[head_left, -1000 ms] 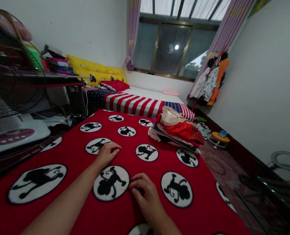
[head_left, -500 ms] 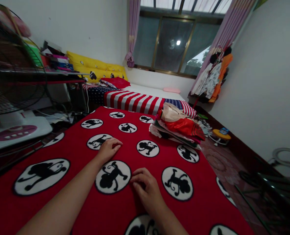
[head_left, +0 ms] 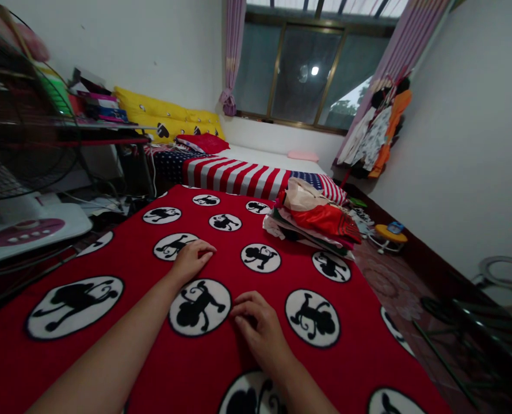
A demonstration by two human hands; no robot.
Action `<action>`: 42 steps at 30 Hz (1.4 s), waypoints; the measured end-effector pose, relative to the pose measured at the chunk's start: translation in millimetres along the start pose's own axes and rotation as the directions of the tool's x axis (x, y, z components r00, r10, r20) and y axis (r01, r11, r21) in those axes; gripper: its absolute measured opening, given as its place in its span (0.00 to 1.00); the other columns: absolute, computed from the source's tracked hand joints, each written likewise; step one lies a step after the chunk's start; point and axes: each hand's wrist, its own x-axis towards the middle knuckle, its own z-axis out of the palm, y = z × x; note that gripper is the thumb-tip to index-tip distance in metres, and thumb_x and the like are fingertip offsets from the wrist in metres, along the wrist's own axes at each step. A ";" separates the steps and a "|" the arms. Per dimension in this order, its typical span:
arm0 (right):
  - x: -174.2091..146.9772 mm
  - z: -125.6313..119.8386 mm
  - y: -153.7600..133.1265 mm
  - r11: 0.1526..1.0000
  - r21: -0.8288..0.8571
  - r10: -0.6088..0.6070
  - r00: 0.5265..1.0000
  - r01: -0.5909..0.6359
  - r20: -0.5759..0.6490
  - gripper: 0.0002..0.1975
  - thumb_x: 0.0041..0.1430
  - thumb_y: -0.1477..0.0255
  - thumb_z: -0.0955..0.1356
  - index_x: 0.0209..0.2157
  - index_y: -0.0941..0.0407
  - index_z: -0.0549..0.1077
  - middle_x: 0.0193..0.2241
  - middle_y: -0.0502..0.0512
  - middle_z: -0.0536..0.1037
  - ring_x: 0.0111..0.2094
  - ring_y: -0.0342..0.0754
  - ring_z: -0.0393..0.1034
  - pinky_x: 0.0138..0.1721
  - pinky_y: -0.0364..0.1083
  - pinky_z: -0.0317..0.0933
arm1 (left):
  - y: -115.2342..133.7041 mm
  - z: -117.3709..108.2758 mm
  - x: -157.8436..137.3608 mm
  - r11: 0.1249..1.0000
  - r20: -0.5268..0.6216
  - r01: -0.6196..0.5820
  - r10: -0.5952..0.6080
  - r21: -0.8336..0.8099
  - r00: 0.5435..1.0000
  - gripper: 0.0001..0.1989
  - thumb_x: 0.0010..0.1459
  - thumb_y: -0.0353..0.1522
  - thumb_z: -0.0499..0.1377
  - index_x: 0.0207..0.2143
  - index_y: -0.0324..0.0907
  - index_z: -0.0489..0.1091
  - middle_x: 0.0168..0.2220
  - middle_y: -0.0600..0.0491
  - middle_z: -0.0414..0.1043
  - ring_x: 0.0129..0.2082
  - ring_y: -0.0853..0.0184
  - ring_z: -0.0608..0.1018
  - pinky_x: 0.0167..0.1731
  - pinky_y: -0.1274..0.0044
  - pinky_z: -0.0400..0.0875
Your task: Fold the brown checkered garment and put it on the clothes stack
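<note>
As we look down on the red blanket (head_left: 174, 374), spread before us with black monkeys in white ovals, our left hand (head_left: 190, 257) is farther out, overlapping one oval, while our right hand (head_left: 258, 322) is nearer, just beside another, the two apart from each other. We have the fingers of both loosely bent, thumbs parted from fingertips, though we cannot tell how firmly they touch the fabric. Beyond our right hand, a clothes pile (head_left: 312, 221) sits at the blanket's far right corner, near the striped bed cover (head_left: 239, 178).
</note>
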 end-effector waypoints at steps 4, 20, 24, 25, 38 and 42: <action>0.2 0.2 -0.9 1.000 -0.003 -0.008 1.000 0.008 0.009 0.13 0.51 0.85 0.65 0.31 0.56 0.77 0.38 0.54 0.74 0.41 0.44 0.70 0.43 0.43 0.62 | 2.1 -1.6 0.5 1.000 0.002 0.004 -0.004 0.000 1.000 0.11 0.53 0.33 0.54 0.33 0.43 0.76 0.38 0.50 0.77 0.40 0.61 0.76 0.45 0.70 0.68; 0.2 -0.7 1.3 1.000 -0.005 -0.024 1.000 0.024 0.010 0.13 0.51 0.86 0.65 0.31 0.55 0.77 0.38 0.54 0.74 0.41 0.44 0.69 0.44 0.43 0.62 | 3.3 -2.1 0.2 1.000 0.013 0.005 -0.005 0.018 1.000 0.12 0.53 0.33 0.54 0.34 0.42 0.76 0.38 0.50 0.77 0.40 0.62 0.76 0.45 0.70 0.68; 0.2 -0.7 1.3 1.000 0.002 -0.023 1.000 0.023 0.012 0.14 0.51 0.87 0.65 0.31 0.56 0.77 0.38 0.54 0.74 0.42 0.44 0.69 0.44 0.43 0.62 | 3.0 -1.8 0.2 1.000 0.011 0.000 -0.001 0.017 1.000 0.12 0.53 0.34 0.54 0.34 0.42 0.77 0.38 0.50 0.77 0.40 0.61 0.76 0.44 0.70 0.68; 0.2 -0.7 1.0 1.000 -0.002 -0.028 1.000 0.028 0.011 0.14 0.51 0.87 0.65 0.31 0.56 0.77 0.38 0.54 0.74 0.42 0.44 0.69 0.45 0.43 0.62 | 2.8 -1.7 0.2 1.000 0.002 -0.011 0.011 0.019 1.000 0.12 0.54 0.33 0.54 0.34 0.42 0.77 0.38 0.50 0.77 0.40 0.61 0.76 0.45 0.70 0.68; 0.9 -0.2 0.9 0.999 -0.018 -0.028 1.000 0.028 0.009 0.13 0.52 0.86 0.65 0.31 0.56 0.77 0.38 0.54 0.74 0.41 0.44 0.70 0.43 0.42 0.61 | 4.1 -2.9 -0.6 1.000 0.010 -0.008 0.008 0.024 1.000 0.11 0.53 0.32 0.54 0.34 0.42 0.77 0.38 0.50 0.77 0.41 0.62 0.76 0.46 0.70 0.67; 1.3 -0.4 1.2 1.000 -0.014 -0.024 1.000 0.024 0.004 0.13 0.52 0.86 0.65 0.31 0.56 0.77 0.38 0.55 0.74 0.41 0.45 0.70 0.43 0.42 0.62 | 5.8 -3.0 -0.2 0.999 0.019 0.012 -0.013 0.053 1.000 0.11 0.54 0.31 0.53 0.34 0.42 0.76 0.39 0.50 0.76 0.41 0.62 0.75 0.46 0.71 0.67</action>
